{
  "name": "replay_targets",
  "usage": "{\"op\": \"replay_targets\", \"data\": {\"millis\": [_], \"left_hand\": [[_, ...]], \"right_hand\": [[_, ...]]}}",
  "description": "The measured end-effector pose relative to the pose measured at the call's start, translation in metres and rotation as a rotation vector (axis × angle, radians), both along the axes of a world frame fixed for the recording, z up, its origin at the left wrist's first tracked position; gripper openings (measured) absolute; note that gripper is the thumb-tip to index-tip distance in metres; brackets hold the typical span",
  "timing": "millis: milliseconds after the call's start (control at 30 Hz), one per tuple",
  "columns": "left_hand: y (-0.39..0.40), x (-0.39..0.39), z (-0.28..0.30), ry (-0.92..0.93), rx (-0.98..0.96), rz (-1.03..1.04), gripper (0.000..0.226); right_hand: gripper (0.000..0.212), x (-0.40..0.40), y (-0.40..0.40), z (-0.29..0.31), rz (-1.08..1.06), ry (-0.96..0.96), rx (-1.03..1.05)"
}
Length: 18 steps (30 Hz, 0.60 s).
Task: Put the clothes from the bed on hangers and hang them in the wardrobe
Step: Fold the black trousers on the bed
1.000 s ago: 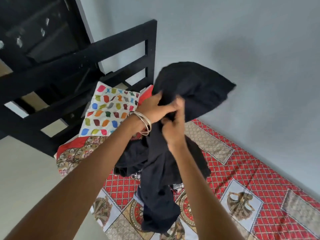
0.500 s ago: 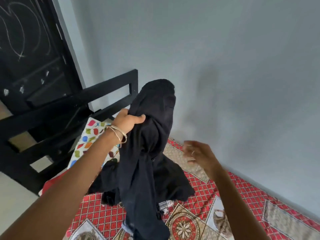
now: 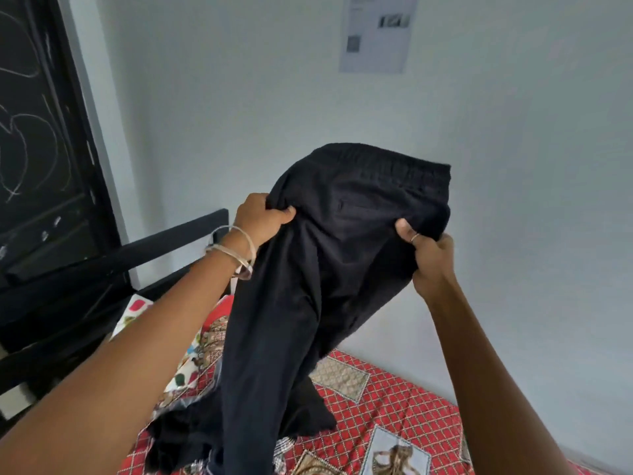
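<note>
Raised above the bed with its red patterned cover [image 3: 394, 406], black fabric trousers with an elasticated waistband [image 3: 342, 241] hang between my two hands. My left hand [image 3: 262, 219], bangles at the wrist, grips one side below the waistband; my right hand [image 3: 428, 258] pinches the other side. The legs trail onto dark clothes [image 3: 181, 437] heaped on the cover.

Both hands, left [image 3: 262, 219] & right [image 3: 430, 257], grip black trousers [image 3: 329, 269] up over the bed [image 3: 394, 402]
</note>
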<state>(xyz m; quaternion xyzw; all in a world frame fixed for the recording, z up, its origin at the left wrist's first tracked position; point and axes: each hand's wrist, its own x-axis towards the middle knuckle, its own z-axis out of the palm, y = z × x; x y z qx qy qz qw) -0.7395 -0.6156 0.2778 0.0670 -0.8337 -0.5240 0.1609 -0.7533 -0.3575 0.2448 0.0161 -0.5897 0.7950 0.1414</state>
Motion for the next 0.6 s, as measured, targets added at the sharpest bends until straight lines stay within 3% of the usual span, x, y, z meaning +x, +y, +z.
{"op": "replay_targets", "data": {"millis": [67,100,133,200,267,367,400,467,533,600], "left_hand": [[0.027,0.010,0.010,-0.076,-0.314,0.194,0.057],[0.043,0.016,0.017,-0.026,-0.362,0.229,0.059],[0.057,0.021,0.026,0.064,-0.337,0.190,0.054],[0.093,0.040,0.047,0.189,-0.072,-0.119,0.043],[0.124,0.057,0.065,0.017,0.197,-0.423,0.057],[0.143,0.058,0.076,-0.142,0.305,-0.488,0.076],[0.144,0.053,0.074,-0.167,0.289,-0.466,0.074],[0.148,0.047,0.064,-0.166,0.218,-0.453,0.049],[0.154,0.040,0.049,-0.106,0.173,-0.357,0.029],[0.157,0.035,0.040,-0.071,0.263,-0.293,0.031]], "right_hand": [[0.025,0.011,0.013,0.023,-0.117,0.079,-0.028],[0.021,0.016,0.016,0.036,-0.178,0.135,0.007],[0.016,0.021,0.016,0.047,-0.249,0.186,0.069],[0.013,0.036,0.011,0.067,-0.382,0.284,0.235],[0.019,0.050,0.001,0.073,-0.377,0.392,0.463],[0.013,0.067,0.000,0.054,-0.117,0.571,0.857],[0.013,0.066,0.004,0.044,-0.040,0.617,0.982],[0.022,0.070,0.019,0.028,0.118,0.577,1.114],[0.045,0.083,0.040,0.019,0.350,0.362,1.029],[0.053,0.099,0.072,0.004,0.494,0.257,0.788]]}}
